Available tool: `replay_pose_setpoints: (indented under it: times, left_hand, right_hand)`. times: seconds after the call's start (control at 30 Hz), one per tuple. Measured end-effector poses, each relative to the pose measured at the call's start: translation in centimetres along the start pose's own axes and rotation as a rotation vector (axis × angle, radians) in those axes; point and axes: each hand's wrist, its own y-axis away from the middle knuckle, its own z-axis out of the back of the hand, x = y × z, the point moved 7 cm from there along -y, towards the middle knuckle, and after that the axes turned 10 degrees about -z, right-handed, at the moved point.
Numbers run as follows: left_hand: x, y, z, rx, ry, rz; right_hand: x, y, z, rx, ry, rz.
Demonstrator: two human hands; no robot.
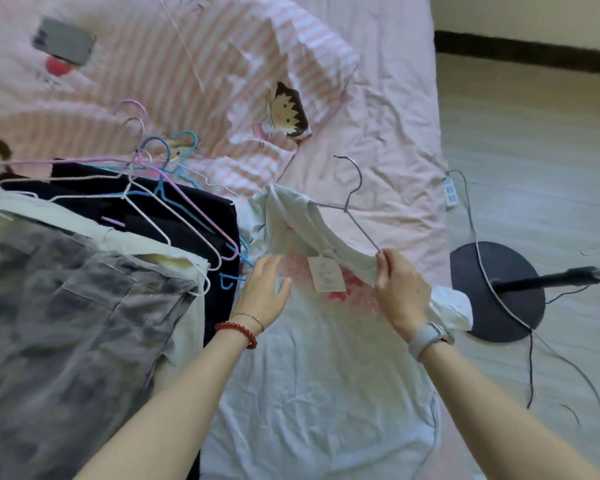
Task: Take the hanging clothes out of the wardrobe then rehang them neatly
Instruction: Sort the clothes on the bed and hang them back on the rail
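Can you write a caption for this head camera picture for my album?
Hands fit a grey hanger into a white T-shirt on the bed.

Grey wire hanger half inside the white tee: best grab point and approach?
Grip the grey wire hanger at its bare neck, below the hook, coming from above the bed. That stretch is clear of the white T-shirt; the right hand already pinches the right arm's end.

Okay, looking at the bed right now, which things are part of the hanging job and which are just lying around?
Job: white shirt, grey hanger, pile of hangers, dark clothes, grey trousers, right hand, left hand.

Lying about: phone, stand base, cable.
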Motion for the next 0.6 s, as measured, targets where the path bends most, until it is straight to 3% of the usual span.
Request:
replay_pose_setpoints:
  times: [0.23,0.33,0.43,0.5,0.6]
  left_hand:
    - [-6.8,2.9,11.0,-0.272,0.019,-0.162]
    - [-8.4,4.2,15.5,-0.349,-0.091,-0.181]
    - [-8.8,6.2,18.3,-0.324,-0.25,-0.217]
    - [-8.7,8.8,19.5,-0.303,-0.186,-0.212]
    - [-9.2,14.6,21.9,-0.408,0.018,-0.251]
  right_hand:
    - [8.8,2.7,12.5,-0.336,0.007,0.301]
    - [13.1,5.6,16.1,-0.43,0.007,0.514]
    - [16.5,9.4,18.4,-0.494,-0.036,0.731]
    - [18.3,11.4,19.6,-0.503,-0.074,0.838]
    - [20.8,13.7,21.3,-0.511,-0.134,0.928]
